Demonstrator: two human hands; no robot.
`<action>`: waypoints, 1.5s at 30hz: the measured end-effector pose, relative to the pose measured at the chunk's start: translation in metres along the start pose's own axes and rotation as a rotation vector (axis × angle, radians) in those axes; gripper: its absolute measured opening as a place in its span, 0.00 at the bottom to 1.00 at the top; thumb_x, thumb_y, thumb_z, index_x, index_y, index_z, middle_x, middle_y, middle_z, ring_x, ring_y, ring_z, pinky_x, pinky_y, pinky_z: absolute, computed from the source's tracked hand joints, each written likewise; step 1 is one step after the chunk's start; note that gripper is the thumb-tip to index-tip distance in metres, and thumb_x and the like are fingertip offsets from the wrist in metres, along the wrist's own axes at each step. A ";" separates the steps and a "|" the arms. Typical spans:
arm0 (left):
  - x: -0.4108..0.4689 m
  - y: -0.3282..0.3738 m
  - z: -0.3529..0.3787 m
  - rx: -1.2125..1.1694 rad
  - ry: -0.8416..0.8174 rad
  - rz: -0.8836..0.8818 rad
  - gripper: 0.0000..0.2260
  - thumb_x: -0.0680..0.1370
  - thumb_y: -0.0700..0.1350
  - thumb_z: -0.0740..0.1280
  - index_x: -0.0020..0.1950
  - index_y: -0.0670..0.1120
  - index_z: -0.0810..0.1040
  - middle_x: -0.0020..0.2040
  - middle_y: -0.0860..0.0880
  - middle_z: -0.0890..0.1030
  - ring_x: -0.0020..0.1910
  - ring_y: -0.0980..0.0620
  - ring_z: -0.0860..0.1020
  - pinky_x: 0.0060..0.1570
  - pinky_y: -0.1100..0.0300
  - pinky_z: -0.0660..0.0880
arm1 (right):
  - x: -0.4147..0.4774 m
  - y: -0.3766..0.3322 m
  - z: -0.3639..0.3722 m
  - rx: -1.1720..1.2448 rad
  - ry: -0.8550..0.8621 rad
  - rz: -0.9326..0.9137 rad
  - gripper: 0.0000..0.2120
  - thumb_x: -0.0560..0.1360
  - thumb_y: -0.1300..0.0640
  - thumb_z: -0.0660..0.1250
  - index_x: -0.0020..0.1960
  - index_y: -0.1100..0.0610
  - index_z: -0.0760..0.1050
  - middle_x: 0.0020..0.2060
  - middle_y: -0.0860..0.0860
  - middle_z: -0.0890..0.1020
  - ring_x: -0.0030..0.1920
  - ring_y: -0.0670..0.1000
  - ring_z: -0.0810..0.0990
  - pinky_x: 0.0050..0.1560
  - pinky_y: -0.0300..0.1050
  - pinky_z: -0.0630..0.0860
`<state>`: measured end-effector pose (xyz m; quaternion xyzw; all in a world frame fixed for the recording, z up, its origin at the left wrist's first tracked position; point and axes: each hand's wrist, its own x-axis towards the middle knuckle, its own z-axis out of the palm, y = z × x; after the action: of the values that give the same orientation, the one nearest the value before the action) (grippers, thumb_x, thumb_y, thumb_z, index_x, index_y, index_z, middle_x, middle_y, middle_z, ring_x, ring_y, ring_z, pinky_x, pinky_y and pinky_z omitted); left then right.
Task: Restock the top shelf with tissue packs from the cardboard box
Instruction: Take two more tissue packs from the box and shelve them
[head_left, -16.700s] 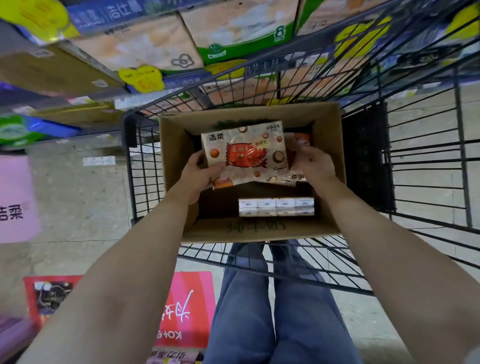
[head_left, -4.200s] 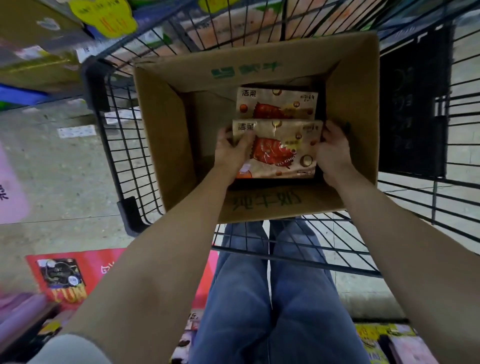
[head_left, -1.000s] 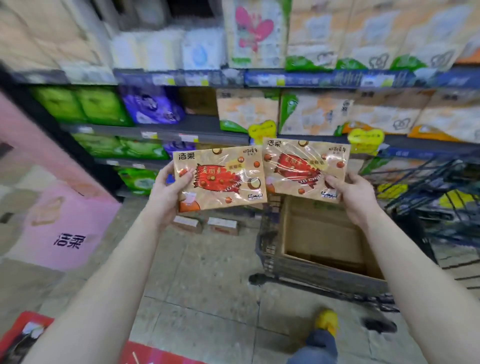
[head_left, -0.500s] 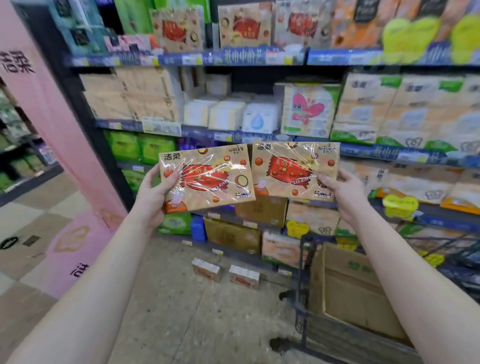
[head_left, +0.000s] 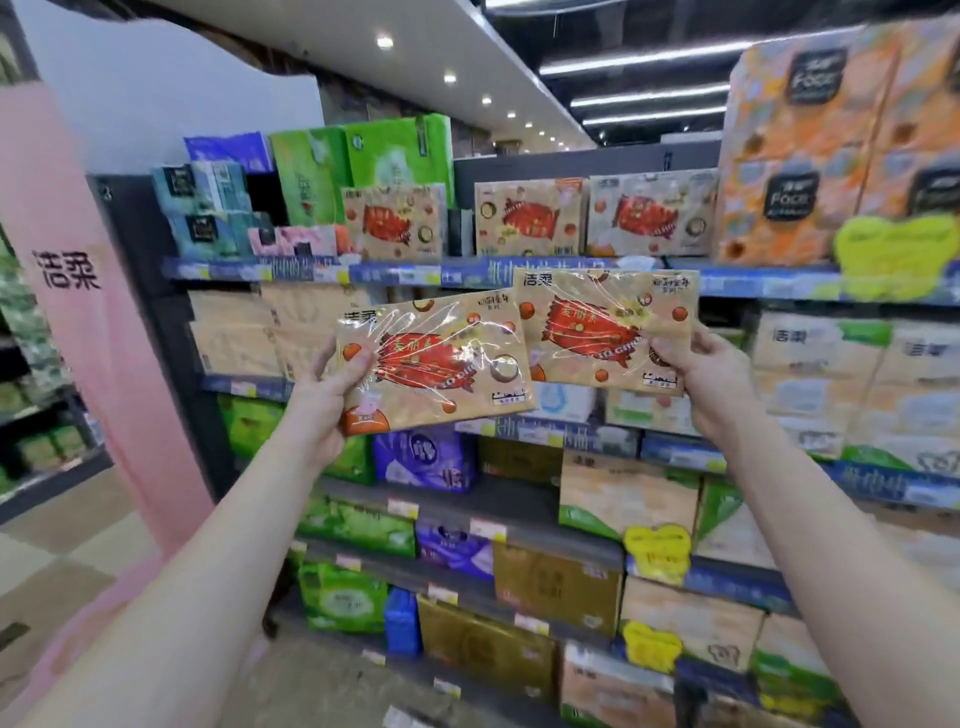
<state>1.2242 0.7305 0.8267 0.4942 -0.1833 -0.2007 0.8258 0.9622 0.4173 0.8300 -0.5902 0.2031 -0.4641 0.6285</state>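
My left hand (head_left: 327, 400) grips the lower left edge of a tan tissue pack with a red label (head_left: 441, 364), held up in front of the shelves. My right hand (head_left: 706, 379) grips the right edge of a second, matching tissue pack (head_left: 597, 327), a little higher and partly behind the first. Both packs sit just below the top shelf's blue price rail (head_left: 467, 270). On that shelf stand three matching packs (head_left: 524, 218), with a dark gap between the left one and the middle one. The cardboard box is out of view.
Green packs (head_left: 363, 166) and teal boxes (head_left: 208, 208) fill the top shelf's left end, big orange packs (head_left: 841, 145) its right end. Lower shelves hold several tissue bundles with yellow tags (head_left: 657, 551). A pink banner (head_left: 78, 291) stands at the left.
Both hands have raised the two packs toward the top shelf, and my view has tilted up. The cart and cardboard box have dropped out of sight.
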 end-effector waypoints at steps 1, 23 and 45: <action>0.013 0.004 0.002 -0.001 -0.005 0.006 0.32 0.78 0.39 0.73 0.79 0.52 0.64 0.46 0.50 0.89 0.45 0.50 0.88 0.36 0.53 0.85 | 0.012 -0.002 0.005 -0.032 -0.007 -0.008 0.16 0.78 0.62 0.72 0.64 0.52 0.80 0.56 0.53 0.86 0.48 0.58 0.86 0.37 0.51 0.84; 0.274 0.058 -0.014 -0.105 -0.193 0.118 0.25 0.80 0.39 0.72 0.74 0.53 0.73 0.62 0.45 0.86 0.58 0.46 0.85 0.51 0.47 0.85 | 0.207 -0.061 0.170 -0.135 0.128 -0.197 0.09 0.79 0.61 0.70 0.57 0.50 0.81 0.52 0.49 0.87 0.51 0.51 0.88 0.50 0.56 0.84; 0.361 0.044 0.023 -0.187 -0.312 0.159 0.33 0.76 0.41 0.75 0.79 0.46 0.68 0.68 0.41 0.81 0.57 0.45 0.86 0.49 0.49 0.85 | 0.286 -0.014 0.208 -0.750 0.282 -0.033 0.14 0.81 0.56 0.68 0.66 0.56 0.77 0.61 0.54 0.81 0.56 0.56 0.77 0.56 0.48 0.72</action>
<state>1.5271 0.5470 0.9143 0.3622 -0.3280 -0.2254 0.8429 1.2637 0.2989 0.9727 -0.7123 0.4333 -0.4441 0.3281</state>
